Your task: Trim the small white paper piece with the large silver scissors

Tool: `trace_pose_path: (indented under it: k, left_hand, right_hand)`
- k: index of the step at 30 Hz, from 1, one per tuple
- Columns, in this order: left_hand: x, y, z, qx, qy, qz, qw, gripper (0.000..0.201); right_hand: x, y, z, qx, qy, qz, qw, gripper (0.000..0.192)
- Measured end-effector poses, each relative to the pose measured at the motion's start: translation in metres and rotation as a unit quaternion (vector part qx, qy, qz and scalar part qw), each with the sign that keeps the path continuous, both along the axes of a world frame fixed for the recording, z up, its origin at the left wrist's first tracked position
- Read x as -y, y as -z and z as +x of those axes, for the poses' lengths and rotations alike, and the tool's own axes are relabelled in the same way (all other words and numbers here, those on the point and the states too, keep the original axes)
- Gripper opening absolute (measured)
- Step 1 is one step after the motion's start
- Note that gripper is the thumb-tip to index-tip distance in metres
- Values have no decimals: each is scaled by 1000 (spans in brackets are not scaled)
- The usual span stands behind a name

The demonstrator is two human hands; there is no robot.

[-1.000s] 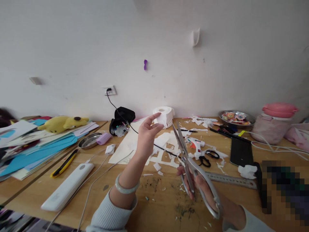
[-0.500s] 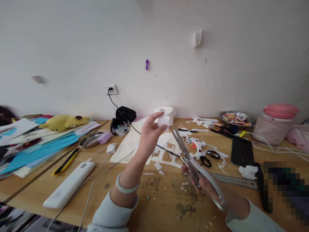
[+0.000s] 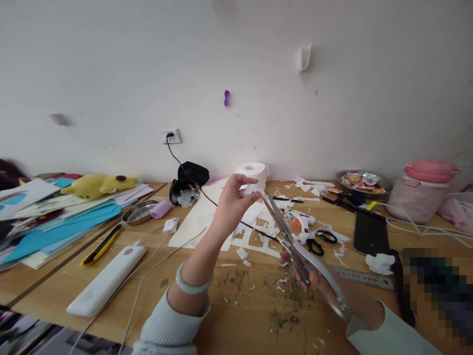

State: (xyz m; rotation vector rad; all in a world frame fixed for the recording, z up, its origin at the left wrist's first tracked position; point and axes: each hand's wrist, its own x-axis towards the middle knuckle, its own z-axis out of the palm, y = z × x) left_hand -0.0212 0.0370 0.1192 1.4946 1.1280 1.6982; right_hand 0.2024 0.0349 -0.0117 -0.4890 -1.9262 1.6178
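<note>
Head view, left hand point(image 3: 238, 199): pinched a small white paper piece point(image 3: 252, 189) above the wooden worktop point(image 3: 236, 325).
Right hand point(image 3: 318, 282): wrapped around silver metal scissors point(image 3: 309, 257), tips at the paper.
White paper scraps point(image 3: 242, 254): lay cut; held piece seemed unfinished.

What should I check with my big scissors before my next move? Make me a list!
1. Right hand holding the big silver scissors: ok.
2. Left hand pinching the small white paper: ok.
3. Left thumb well clear of the blades: not ok, I think; their tips look very close to it.
4. Black cable away from the scissors: cannot tell; it passes behind them in this view.
5. Glue gun out of your hands: ok, it lies on the table.
</note>
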Motion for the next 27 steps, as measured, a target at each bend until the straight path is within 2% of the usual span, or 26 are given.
trace_pose_path:
  k: [5, 13, 21, 27]
  left_hand:
    - [-3, 1, -1, 36, 20, 14, 999, 36]
    - [2, -2, -3, -53, -14, -36, 998, 11]
    - [1, 1, -2, 8, -48, -42, 998, 17]
    - [1, -1, -4, -10, 0, -62, 998, 30]
  right_hand:
    - [4, 3, -4, -26, -5, -9, 1000, 72]
    - [3, 4, -5, -41, -3, -7, 999, 73]
    - [0, 2, -3, -28, 12, -23, 999, 79]
    - [3, -8, -3, -9, -10, 0, 1000, 73]
